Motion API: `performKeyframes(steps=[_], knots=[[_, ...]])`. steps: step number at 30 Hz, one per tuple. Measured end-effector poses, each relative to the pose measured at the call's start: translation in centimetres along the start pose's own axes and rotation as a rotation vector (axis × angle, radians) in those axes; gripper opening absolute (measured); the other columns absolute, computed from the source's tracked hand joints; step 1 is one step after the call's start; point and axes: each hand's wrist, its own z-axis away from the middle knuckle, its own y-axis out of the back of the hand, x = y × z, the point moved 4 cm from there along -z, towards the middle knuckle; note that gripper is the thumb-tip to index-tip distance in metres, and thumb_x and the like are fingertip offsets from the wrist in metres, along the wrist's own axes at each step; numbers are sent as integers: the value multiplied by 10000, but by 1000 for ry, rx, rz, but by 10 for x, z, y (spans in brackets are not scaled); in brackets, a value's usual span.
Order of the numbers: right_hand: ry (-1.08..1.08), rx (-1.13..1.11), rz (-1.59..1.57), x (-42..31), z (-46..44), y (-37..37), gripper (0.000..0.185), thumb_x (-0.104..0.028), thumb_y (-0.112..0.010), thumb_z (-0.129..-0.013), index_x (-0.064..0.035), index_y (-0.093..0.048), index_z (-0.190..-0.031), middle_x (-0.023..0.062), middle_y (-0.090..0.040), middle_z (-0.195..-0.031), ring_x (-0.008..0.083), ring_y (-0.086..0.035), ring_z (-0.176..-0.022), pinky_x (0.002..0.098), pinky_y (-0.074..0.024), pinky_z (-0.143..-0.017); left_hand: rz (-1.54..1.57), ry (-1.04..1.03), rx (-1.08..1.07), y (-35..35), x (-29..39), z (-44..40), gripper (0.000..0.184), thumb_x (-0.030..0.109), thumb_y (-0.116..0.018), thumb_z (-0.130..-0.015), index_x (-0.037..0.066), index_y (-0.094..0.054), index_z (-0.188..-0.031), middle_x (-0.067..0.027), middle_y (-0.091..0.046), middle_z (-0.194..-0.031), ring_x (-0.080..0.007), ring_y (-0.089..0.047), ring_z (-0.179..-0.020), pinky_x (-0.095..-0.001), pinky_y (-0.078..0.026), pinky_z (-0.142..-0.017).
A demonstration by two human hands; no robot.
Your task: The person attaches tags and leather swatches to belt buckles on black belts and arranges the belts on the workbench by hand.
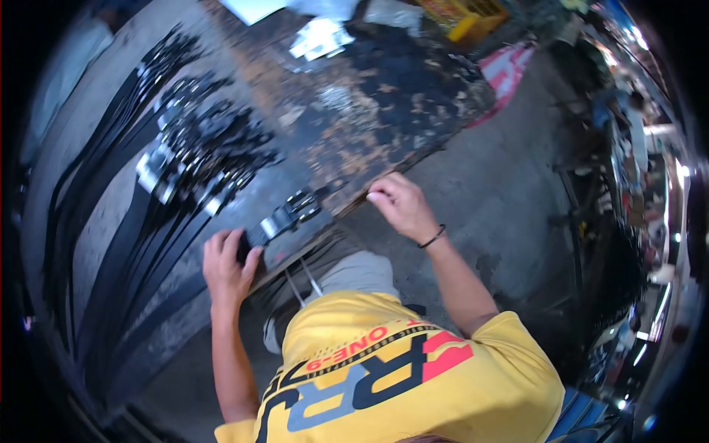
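A black belt with a silver buckle (282, 218) lies at the near edge of the worktable, its buckle end pointing toward the table's middle. My left hand (227, 267) is closed on the strap just behind the buckle, thumb on one side and fingers on the other. My right hand (401, 208) is at the table's front edge, to the right of the buckle and apart from it. Its fingers are curled together in a pinch; whatever they hold, if anything, is hidden.
Many black belts (111, 159) hang over the table's left side, their silver buckles (159, 173) heaped on top. A pile of small metal pieces (336, 97) sits on the worn tabletop (295, 81). Farther back are shiny plastic packets (321, 38) and a yellow crate (469, 18).
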Motion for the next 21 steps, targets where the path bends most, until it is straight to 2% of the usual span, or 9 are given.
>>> performKeyframes(steps=[5, 9, 11, 13, 15, 16, 19, 20, 21], knots=[[-89, 15, 10, 26, 4, 25, 96, -112, -638, -836, -27, -624, -878, 119, -596, -826, 291, -603, -776, 357, -479, -673, -13, 27, -69, 3, 5, -3, 440, 125, -765, -693, 34, -612, -1096, -146, -563, -1029, -338, -535, -939, -411, -452, -820], [-84, 150, 75, 70, -11, 66, 97, -112, -616, -849, -34, -642, -901, 131, -604, -877, 291, -603, -836, 369, -478, -730, -49, 57, -116, 4, 13, -5, 443, 94, -762, -689, 45, -611, -1102, -146, -557, -1032, -336, -532, -947, -411, -448, -827], [-3, 324, 200, 97, -29, 95, 104, -105, -606, -852, -40, -652, -919, 130, -608, -901, 290, -600, -863, 371, -477, -756, -53, 116, -163, 4, 10, -5, 434, 72, -745, -699, 41, -607, -1109, -154, -557, -1067, -336, -524, -999, -404, -430, -876], [-52, 418, 218, 124, -50, 119, 117, -88, -599, -848, -45, -664, -935, 130, -612, -888, 290, -607, -844, 363, -484, -753, -73, 79, -159, 6, 6, -7, 390, 58, -728, -725, 39, -606, -1094, -149, -555, -1059, -316, -542, -961, -387, -450, -842], [-70, 441, 213, 136, -67, 136, 122, -85, -596, -849, -44, -668, -938, 130, -612, -879, 290, -609, -828, 360, -487, -751, 68, 145, -120, 10, 1, -10, 342, 47, -709, -753, 29, -601, -1077, -139, -548, -1057, -284, -560, -909, -358, -472, -780], [-86, 463, 221, 140, -73, 144, 127, -82, -593, -850, -42, -672, -941, 130, -613, -869, 290, -612, -812, 357, -490, -748, 76, 132, -93, 15, 6, -14, 301, 32, -687, -777, 14, -595, -1064, -119, -554, -991, -244, -567, -836, -327, -474, -721], [-3, 523, 258, 153, -81, 159, 134, -76, -589, -851, -40, -677, -945, 131, -619, -869, 291, -621, -801, 354, -492, -743, 116, 265, -115, 19, 6, -18, 294, 20, -690, -762, 12, -587, -1036, -120, -565, -932, -255, -554, -792, -326, -469, -729], [-78, 521, 234, 156, -82, 162, 137, -69, -590, -848, -38, -676, -950, 134, -624, -890, 294, -626, -824, 354, -491, -743, 129, 238, -83, 19, 9, -21, 276, 32, -689, -776, 8, -590, -1033, -104, -574, -900, -216, -543, -748, -311, -468, -715], [-76, 524, 228, 157, -83, 164, 137, -69, -590, -848, -38, -676, -950, 134, -624, -890, 294, -626, -824, 354, -491, -743, 122, 236, -81, 16, 12, -25, 276, 32, -689, -776, 8, -590, -1033, -104, -574, -900, -216, -543, -748, -311, -468, -715]])
